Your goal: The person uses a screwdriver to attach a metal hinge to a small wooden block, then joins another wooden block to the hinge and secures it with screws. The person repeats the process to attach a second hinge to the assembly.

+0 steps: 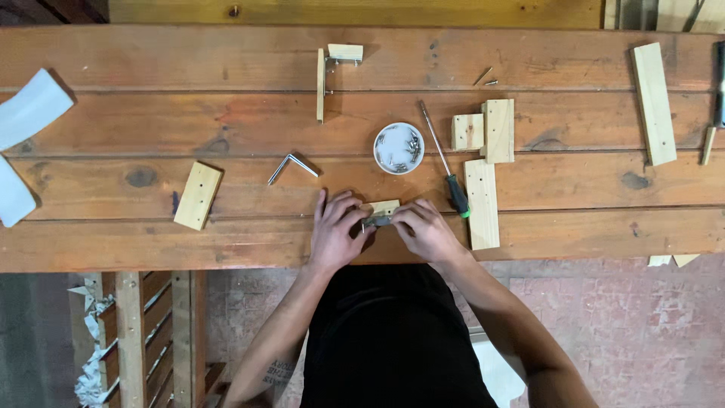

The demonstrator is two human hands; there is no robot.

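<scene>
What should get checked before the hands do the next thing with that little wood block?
1. Small wood block held by both hands: ok.
2. Left hand and right hand both on the workbench: ok.
3. Metal piece lined up on the block: cannot tell, fingers hide it.
4. Screws in white dish: ok.
5. Green-handled screwdriver beside the right hand: ok.

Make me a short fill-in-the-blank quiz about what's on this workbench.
1. Both hands, left hand and right hand, hold a small ____ block.
2. The white dish holds ____.
3. The screwdriver has a green and ____ handle.

Missing words: wooden; screws; black
</scene>
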